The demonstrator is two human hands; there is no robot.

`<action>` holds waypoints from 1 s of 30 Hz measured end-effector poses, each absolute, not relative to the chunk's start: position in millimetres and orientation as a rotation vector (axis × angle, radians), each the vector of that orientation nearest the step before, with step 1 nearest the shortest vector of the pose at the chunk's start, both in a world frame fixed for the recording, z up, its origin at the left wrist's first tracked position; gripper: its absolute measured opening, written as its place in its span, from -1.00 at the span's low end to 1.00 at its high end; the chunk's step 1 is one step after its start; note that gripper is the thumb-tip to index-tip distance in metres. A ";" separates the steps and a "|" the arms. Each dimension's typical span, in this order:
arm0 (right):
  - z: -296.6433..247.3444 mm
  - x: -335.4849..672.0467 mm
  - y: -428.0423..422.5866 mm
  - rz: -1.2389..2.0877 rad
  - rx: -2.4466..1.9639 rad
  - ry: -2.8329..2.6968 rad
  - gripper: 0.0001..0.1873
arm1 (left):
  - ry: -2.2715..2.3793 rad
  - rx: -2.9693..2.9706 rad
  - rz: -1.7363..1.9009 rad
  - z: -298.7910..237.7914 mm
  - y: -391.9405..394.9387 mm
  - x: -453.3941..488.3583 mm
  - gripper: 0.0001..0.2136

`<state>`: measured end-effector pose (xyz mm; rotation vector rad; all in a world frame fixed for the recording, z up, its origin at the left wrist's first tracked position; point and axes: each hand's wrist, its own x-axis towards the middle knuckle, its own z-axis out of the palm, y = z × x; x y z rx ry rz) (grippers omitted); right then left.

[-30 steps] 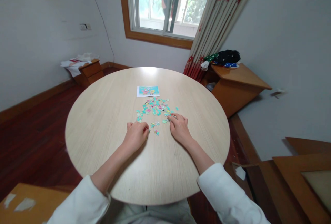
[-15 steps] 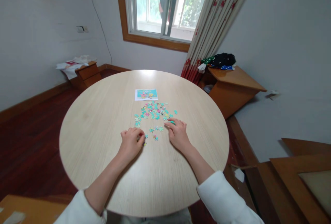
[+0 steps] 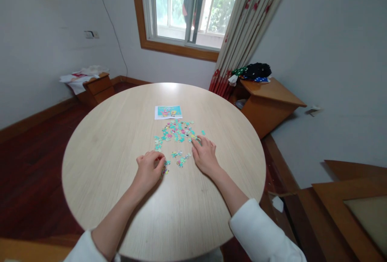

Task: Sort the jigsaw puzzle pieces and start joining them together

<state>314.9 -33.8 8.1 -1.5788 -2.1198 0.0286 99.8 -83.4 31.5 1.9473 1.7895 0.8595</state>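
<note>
While the left hand [image 3: 149, 168] curled beside some jigsaw pieces [image 3: 166, 166], its grip unclear, the right hand [image 3: 205, 156] rested loosely open by the jigsaw pile [image 3: 181, 132] on the desk [image 3: 99, 165], the printed picture [image 3: 169, 112] lying beyond, presumably for easy viewing

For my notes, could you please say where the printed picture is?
In the head view, slightly left of centre, the printed picture lies on the table beyond the puzzle pieces.

Pale walls [image 3: 302, 52], bright window [image 3: 171, 4], dark-red floor [image 3: 30, 181]
</note>
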 end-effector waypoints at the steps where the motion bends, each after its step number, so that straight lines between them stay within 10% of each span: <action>1: 7.8 315.1 -32.8 0.025 -1.593 -2.139 -0.64 | 1.786 1.945 0.866 32.2 -83.4 99.8 -0.79; 30: 9.6 295.8 -35.5 0.161 -1.152 -2.352 -0.59 | 1.886 2.133 0.756 17.6 -48.3 66.5 -0.70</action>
